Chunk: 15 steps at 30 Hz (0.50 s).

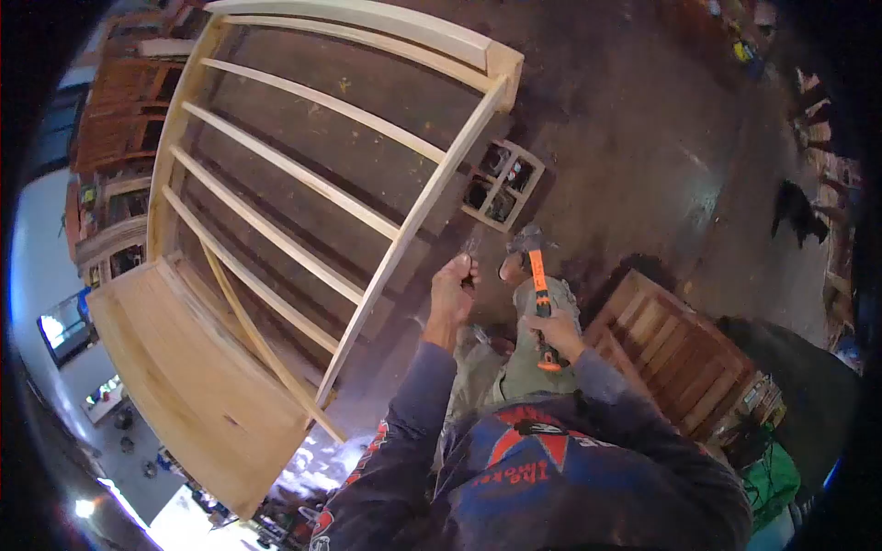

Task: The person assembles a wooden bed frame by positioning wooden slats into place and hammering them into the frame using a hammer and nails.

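My right hand (556, 332) is wrapped round the orange and black handle of a hammer (540, 282), whose dark head points away from me. My left hand (452, 292) is raised, with its fingers closed in a pinch. Something small and thin shows at the fingertips, too blurred to name. Just beyond the left hand, a wooden box with compartments (487, 213) sits on the floor, small dark items inside it. To the left stands a large pale wooden frame (418, 219) with several parallel slats, joined to a broad curved wooden panel (188, 376).
A reddish slatted wooden piece (680, 354) is close by my right side, with a green bag (770, 477) behind it. A loose narrow strip (248, 321) leans across the pale frame. Stacked wooden furniture (124, 119) is at the far left. Brown floor (643, 138) stretches ahead.
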Each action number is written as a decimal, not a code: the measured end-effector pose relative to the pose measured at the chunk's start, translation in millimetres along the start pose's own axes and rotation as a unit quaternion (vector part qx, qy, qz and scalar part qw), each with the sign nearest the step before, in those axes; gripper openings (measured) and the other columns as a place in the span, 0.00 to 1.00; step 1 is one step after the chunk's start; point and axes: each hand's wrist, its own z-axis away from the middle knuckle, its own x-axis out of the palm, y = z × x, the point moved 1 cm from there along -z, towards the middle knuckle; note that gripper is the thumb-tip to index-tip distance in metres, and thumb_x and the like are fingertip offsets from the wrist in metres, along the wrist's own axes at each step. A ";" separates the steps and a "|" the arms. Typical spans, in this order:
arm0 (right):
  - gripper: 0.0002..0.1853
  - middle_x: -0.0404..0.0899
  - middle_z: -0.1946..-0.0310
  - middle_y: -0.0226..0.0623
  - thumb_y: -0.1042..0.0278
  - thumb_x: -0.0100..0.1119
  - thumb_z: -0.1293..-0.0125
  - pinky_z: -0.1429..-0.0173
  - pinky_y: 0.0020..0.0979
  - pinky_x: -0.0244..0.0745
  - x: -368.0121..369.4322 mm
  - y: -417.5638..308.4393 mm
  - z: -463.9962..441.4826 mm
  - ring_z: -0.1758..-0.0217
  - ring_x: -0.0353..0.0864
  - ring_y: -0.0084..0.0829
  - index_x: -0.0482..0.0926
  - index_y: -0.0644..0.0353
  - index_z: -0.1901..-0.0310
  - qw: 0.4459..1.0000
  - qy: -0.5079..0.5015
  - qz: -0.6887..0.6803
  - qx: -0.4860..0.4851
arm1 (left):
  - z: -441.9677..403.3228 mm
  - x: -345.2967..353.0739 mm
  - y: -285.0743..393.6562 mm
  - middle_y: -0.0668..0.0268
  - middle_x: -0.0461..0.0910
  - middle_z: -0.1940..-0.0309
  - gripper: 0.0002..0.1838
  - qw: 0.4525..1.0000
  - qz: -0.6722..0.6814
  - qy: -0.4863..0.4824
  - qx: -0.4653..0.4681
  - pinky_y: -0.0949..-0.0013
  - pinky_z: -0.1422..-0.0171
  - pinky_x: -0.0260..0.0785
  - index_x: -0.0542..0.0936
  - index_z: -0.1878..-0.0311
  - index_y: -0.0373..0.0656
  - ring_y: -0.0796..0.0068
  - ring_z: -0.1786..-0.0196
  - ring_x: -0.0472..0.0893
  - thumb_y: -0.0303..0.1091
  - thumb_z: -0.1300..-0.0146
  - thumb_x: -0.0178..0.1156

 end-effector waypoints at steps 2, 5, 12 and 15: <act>0.12 0.78 0.76 0.31 0.64 0.69 0.39 0.79 0.31 0.71 27.0 -15.9 36.2 0.83 0.74 0.24 0.76 0.62 0.65 0.997 -0.003 0.044 -0.066 | 43.7 -2.7 -4.3 0.66 0.78 0.65 0.06 0.999 0.031 -0.026 0.004 0.71 0.61 0.71 0.79 0.57 0.36 0.75 0.65 0.75 0.29 0.30 0.58; 0.12 0.76 0.78 0.30 0.70 0.71 0.41 0.79 0.28 0.69 71.3 -17.3 77.1 0.83 0.74 0.21 0.74 0.60 0.65 0.984 -0.015 -0.010 -0.177 | 104.2 -21.8 -15.8 0.66 0.78 0.66 0.08 0.998 0.046 -0.049 0.010 0.73 0.60 0.72 0.80 0.55 0.35 0.76 0.66 0.76 0.30 0.29 0.57; 0.15 0.81 0.70 0.36 0.79 0.67 0.42 0.74 0.26 0.75 165.9 6.5 168.2 0.74 0.81 0.25 0.69 0.62 0.60 0.953 -0.021 -0.025 -0.301 | 250.2 -94.3 -53.2 0.70 0.82 0.66 0.10 0.986 -0.005 -0.101 0.132 0.77 0.63 0.66 0.84 0.58 0.37 0.82 0.67 0.75 0.31 0.30 0.56; 0.15 0.80 0.71 0.35 0.80 0.66 0.43 0.72 0.26 0.75 195.6 46.9 168.5 0.74 0.80 0.24 0.69 0.62 0.60 0.943 -0.083 0.020 -0.321 | 292.8 -142.4 -64.5 0.69 0.82 0.67 0.10 0.983 0.042 -0.076 0.159 0.78 0.63 0.66 0.84 0.58 0.37 0.82 0.67 0.74 0.32 0.30 0.56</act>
